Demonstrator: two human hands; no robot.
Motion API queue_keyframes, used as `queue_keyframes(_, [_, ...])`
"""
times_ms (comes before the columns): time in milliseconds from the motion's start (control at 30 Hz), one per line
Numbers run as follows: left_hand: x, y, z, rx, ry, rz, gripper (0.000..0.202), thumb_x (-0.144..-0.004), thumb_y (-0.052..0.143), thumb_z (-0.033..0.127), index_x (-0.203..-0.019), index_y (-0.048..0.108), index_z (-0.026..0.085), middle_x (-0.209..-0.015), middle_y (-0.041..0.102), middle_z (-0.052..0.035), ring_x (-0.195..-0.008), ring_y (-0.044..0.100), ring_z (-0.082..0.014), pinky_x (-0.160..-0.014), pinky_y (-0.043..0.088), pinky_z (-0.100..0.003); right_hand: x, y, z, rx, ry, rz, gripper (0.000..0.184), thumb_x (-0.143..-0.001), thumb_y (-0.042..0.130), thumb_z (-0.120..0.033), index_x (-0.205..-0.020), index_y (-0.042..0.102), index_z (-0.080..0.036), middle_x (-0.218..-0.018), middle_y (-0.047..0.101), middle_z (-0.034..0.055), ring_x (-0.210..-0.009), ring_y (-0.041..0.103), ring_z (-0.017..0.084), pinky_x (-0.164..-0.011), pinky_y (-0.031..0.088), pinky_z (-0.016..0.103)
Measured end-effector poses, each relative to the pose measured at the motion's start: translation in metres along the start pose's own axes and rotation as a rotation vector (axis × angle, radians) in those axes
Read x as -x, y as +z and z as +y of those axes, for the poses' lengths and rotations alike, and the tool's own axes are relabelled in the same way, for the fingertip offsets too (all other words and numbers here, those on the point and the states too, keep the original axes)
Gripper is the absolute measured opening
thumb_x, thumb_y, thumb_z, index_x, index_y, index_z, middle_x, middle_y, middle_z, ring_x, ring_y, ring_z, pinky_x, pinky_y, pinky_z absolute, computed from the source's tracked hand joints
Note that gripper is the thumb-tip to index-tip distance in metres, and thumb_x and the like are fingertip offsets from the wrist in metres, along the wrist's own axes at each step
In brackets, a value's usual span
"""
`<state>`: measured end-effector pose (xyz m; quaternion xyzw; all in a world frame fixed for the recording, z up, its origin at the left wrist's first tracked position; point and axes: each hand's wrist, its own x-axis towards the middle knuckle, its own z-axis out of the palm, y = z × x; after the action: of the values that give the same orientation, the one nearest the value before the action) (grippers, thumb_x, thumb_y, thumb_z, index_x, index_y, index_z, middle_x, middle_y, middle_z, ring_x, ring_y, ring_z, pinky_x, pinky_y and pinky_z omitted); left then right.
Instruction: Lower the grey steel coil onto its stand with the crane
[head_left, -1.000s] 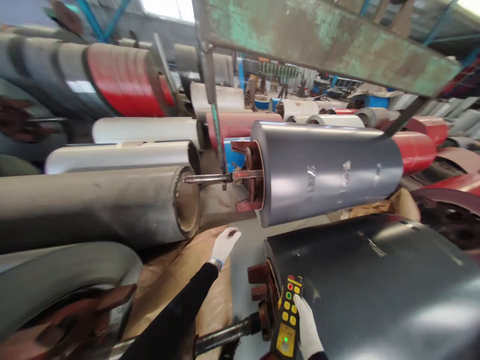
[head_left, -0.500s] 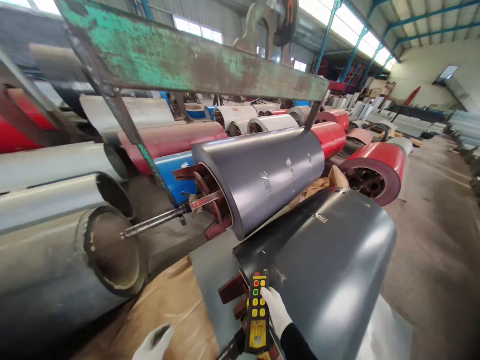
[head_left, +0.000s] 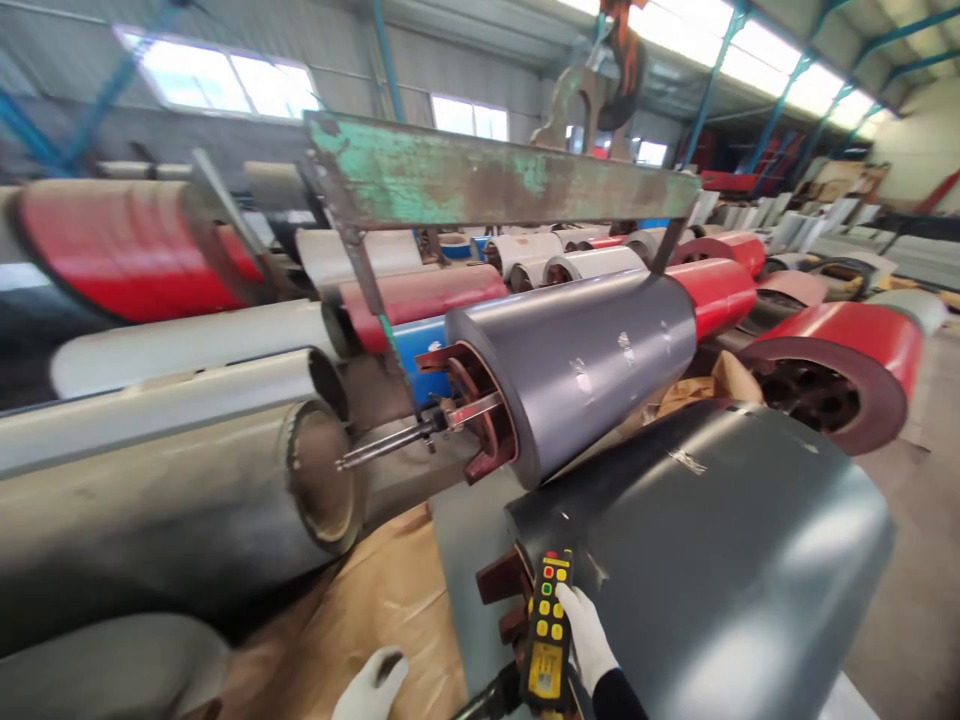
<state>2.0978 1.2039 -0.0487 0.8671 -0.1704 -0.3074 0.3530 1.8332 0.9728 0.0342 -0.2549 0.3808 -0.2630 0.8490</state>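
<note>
My left hand (head_left: pixel 373 685) has pulled back from the hanging grey steel coil (head_left: pixel 577 365) and is low, fingers loosely curled, empty. My right hand (head_left: pixel 585 635) still grips the yellow crane remote (head_left: pixel 547 630), thumb by the buttons.

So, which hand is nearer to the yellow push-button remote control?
Right. The right hand holds the yellow push-button remote control; the left hand is apart, to its left, over brown paper.

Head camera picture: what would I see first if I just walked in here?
The huge grey roll of metal in the middle, slung under a rusty green beam. Then the bright yellow button remote at the bottom, gripped in the right hand in a white glove, and the red roll at far left.
</note>
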Motion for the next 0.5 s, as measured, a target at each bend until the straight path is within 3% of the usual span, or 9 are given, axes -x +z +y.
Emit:
queue_keyframes(267, [0.01,0.021,-0.021,-0.027,0.033,-0.011,0.039,-0.073,0.05,0.049,-0.096,0.063,0.02,-0.102,0.075,-0.0078,-0.103,0.07,-0.0268,-0.101,0.051,-0.037,-0.002,-0.017,0.002,0.079,0.036,0.058,0.045,-0.08,0.074,-0.056,-0.095,0.067,-0.014,-0.084,0.076,0.0143,-0.073,0.072,0.031,-0.07,0.06,0.046])
queue_keyframes(367, [0.014,0.022,-0.029,-0.043,0.041,-0.033,0.032,-0.078,0.051,0.044,-0.097,0.063,0.02,-0.103,0.075,-0.0061,-0.103,0.07,-0.0243,-0.101,0.05,-0.034,-0.006,-0.021,0.004,0.078,0.029,0.079,0.044,-0.081,0.075,-0.053,-0.098,0.067,-0.013,-0.087,0.077,0.0147,-0.075,0.072,0.029,-0.072,0.059,0.042])
queue_keyframes(500, [0.019,0.019,-0.036,-0.094,0.027,-0.041,0.028,-0.082,0.05,0.035,-0.099,0.064,0.019,-0.103,0.074,-0.0067,-0.101,0.07,-0.0225,-0.099,0.05,-0.032,-0.008,-0.018,0.004,0.091,0.045,0.062,0.049,-0.08,0.074,-0.059,-0.096,0.067,-0.012,-0.082,0.076,0.0142,-0.071,0.071,0.031,-0.069,0.059,0.047])
